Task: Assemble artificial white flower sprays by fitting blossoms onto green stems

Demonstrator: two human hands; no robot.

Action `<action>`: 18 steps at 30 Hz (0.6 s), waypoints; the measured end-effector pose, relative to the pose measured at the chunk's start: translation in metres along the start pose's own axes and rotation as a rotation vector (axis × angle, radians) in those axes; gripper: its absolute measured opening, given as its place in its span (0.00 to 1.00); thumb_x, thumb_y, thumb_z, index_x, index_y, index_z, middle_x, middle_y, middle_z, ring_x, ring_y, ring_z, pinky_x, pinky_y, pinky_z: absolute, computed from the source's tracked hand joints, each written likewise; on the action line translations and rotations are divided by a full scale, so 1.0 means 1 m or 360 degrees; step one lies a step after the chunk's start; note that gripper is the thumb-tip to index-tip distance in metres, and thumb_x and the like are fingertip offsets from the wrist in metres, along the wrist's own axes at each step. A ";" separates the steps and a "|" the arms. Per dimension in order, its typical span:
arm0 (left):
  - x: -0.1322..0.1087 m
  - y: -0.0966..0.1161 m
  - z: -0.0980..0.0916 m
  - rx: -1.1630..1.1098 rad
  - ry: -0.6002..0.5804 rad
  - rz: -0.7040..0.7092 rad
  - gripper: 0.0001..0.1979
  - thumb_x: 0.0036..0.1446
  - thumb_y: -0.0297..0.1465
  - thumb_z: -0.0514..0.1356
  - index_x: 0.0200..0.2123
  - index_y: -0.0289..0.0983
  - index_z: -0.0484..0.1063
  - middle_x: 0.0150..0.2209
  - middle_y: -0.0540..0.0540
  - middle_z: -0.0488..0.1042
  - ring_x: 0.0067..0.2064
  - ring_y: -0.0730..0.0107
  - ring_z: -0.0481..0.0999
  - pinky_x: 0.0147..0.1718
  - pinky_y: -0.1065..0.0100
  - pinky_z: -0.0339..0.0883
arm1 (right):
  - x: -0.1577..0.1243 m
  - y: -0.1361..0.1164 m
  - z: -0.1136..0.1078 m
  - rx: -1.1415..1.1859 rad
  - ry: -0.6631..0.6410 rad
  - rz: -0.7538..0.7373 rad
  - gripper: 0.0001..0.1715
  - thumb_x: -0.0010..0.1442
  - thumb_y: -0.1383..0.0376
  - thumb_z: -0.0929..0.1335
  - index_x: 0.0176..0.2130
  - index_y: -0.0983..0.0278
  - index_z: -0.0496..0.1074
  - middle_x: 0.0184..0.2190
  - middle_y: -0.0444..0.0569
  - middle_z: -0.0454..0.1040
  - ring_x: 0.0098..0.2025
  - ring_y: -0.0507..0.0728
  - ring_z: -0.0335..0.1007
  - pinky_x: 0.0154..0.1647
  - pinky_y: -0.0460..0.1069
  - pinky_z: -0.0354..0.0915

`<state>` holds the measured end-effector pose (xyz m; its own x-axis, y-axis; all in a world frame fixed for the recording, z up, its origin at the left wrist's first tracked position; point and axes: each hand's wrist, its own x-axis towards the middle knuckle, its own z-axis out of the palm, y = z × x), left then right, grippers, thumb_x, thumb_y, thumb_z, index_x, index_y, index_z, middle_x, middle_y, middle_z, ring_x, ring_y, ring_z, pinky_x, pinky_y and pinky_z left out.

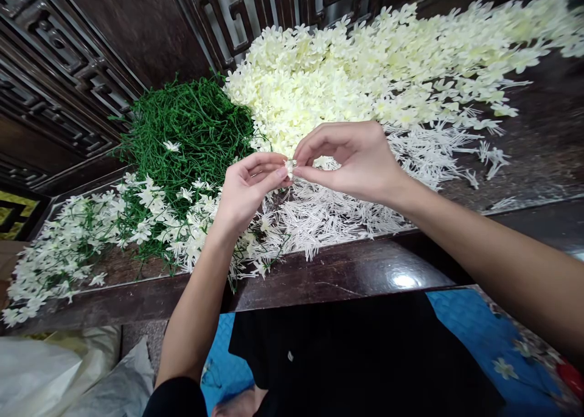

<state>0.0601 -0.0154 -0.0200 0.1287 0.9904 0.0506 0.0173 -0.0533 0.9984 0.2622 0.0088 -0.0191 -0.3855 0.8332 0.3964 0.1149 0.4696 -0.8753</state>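
Nearest, the person's black clothing [356,356] faces the glossy front edge of a dark wooden worktop [347,271]; above the worktop, at the centre of the view, the left hand [249,189] pinches a small white flower [289,168] between thumb and fingers, while the right hand [356,158] has thumb and forefinger tips closed together on its other side; the flower's long axis looks roughly up and down the view, though it is too small to tell which end its petals face; beneath the hands spread thin, stiff white sprigs [319,219], reaching close to the front edge; at left lie star-shaped white blooms [82,234] among green stems; dark wood shows at right, beyond the sprigs; farther back sit a tangled, wiry green heap [191,125] and a broad bank of soft-looking cream petals [310,88]; behind rises carved lattice panelling [77,58].
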 end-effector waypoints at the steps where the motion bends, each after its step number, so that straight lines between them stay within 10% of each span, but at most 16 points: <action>1: 0.000 -0.001 0.000 -0.0006 -0.0002 -0.0008 0.12 0.47 0.29 0.77 0.36 0.37 0.81 0.33 0.48 0.83 0.36 0.71 0.85 0.43 0.67 0.85 | 0.000 0.000 0.000 0.0002 0.0002 0.0000 0.11 0.54 0.52 0.78 0.29 0.52 0.77 0.37 0.48 0.82 0.43 0.65 0.79 0.54 0.68 0.78; 18: 0.003 -0.006 -0.005 -0.0050 -0.0086 -0.0005 0.10 0.48 0.30 0.77 0.35 0.40 0.85 0.36 0.49 0.83 0.35 0.76 0.81 0.42 0.71 0.81 | 0.000 0.000 0.000 -0.0097 0.0078 -0.0085 0.14 0.57 0.49 0.77 0.28 0.53 0.79 0.36 0.49 0.82 0.44 0.65 0.79 0.52 0.66 0.77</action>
<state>0.0549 -0.0116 -0.0253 0.1820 0.9822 0.0471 -0.0134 -0.0454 0.9989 0.2624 0.0088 -0.0192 -0.3475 0.8192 0.4563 0.1515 0.5292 -0.8348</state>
